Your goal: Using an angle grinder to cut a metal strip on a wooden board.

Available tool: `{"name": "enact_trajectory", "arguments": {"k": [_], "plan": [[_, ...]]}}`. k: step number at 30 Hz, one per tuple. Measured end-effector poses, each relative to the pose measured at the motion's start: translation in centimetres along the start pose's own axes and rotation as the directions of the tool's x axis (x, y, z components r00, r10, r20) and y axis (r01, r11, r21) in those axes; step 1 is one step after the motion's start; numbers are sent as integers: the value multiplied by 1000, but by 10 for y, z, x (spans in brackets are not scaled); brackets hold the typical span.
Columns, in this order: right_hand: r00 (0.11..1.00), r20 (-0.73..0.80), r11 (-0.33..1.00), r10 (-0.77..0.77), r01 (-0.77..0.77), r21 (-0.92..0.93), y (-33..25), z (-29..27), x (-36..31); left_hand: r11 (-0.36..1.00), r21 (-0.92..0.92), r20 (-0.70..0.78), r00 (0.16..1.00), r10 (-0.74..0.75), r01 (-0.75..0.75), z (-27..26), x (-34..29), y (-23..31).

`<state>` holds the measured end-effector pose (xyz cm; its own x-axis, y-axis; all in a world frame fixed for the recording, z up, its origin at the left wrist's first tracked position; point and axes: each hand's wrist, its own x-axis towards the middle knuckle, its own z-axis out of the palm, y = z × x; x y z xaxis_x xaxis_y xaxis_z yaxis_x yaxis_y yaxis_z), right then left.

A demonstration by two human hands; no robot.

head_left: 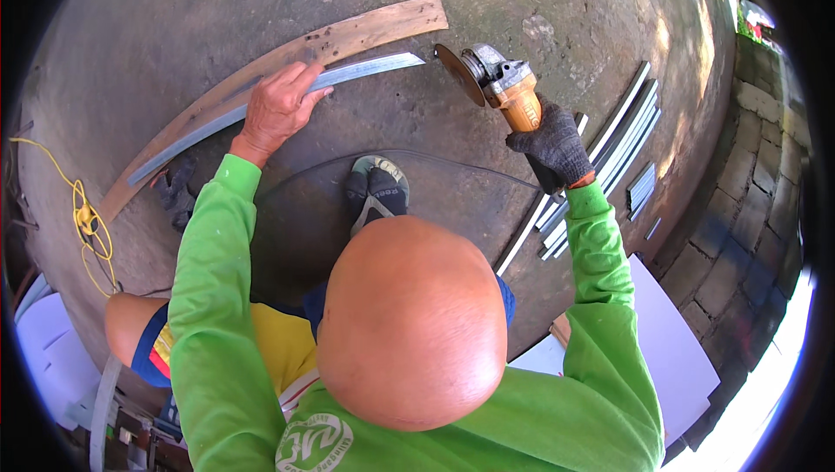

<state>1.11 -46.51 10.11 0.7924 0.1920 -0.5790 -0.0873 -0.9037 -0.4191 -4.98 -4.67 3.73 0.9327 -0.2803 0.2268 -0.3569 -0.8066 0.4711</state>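
My bare left hand (280,108) is closed around a long silvery metal bar (370,66), thumb on the near side. One end of the bar is cut at a slant and points toward the grinder. Beneath and beyond it lies a long wooden plank (383,26) on the concrete. In a dark grey knitted glove, my right hand (558,148) grips an angle grinder (520,107) by its yellow-orange body. The grinder's brown cutting disc (459,74) stands just right of the bar's slanted end, apart from it. Whether the disc spins, I cannot tell.
Several cut metal bars (628,137) lie on the ground at right, with a shorter bundle (642,187) beside them. A dark cable (452,160) crosses the floor near my sandalled foot (381,187). A yellow cord (81,211) lies at left. A block wall (735,211) borders the right.
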Motion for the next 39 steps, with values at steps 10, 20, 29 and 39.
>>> {"name": "enact_trajectory", "arguments": {"k": [10, 20, 29, 39], "plan": [[993, 96, 974, -72, 90, -206, -5, -11, 14, 996, -86, 16, 1000, 17, -15, 5, -9, 5], [992, 84, 952, -92, 113, -284, -8, -4, 15, 995, -96, 44, 999, -4, 8, 7, -11, 6], [992, 98, 946, -82, 109, -306, -16, -5, 15, 995, -97, 53, 999, -13, 18, 6, -13, 9], [987, 118, 948, -110, 140, -287, -10, -6, 13, 995, -97, 37, 999, -10, 13, 7, -16, 9]]}}
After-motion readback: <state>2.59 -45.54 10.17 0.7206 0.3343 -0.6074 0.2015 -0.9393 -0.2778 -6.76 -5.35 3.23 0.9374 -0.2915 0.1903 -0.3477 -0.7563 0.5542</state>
